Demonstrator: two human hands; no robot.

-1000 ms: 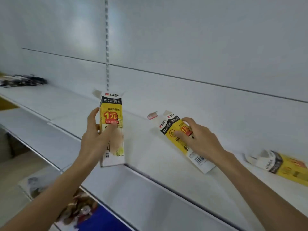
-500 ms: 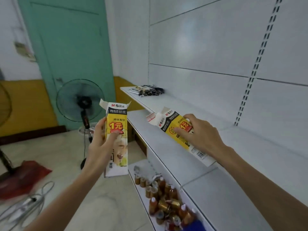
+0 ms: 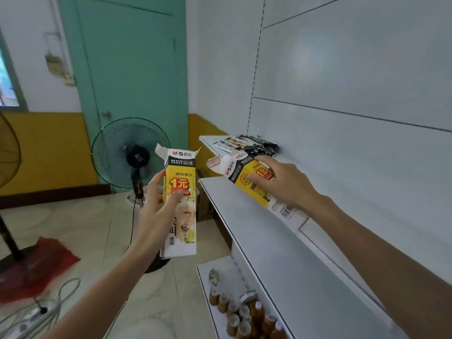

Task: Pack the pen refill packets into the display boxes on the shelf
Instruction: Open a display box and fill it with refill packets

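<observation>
My left hand (image 3: 156, 211) grips an upright yellow, black and white display box (image 3: 179, 192) with its top flaps open, held in the air left of the shelf. A second, matching display box (image 3: 249, 184) is gripped by my right hand (image 3: 283, 182) and tilted, open end pointing left, just above the white shelf (image 3: 269, 241). A heap of pen refill packets (image 3: 247, 144) in dark wrappers lies at the far end of the shelf, beyond both boxes.
The shelf's white back panel rises on the right. Small brown bottles (image 3: 244, 316) crowd the lower shelf. Left of the shelf stand a floor fan (image 3: 130, 155) before a green door, a red cloth (image 3: 31, 263) and cables on the tiled floor.
My view has swung left along the shelf, bringing the refill packets, door and fan into sight. Both hands keep holding their boxes and have moved closer to the packet heap.
</observation>
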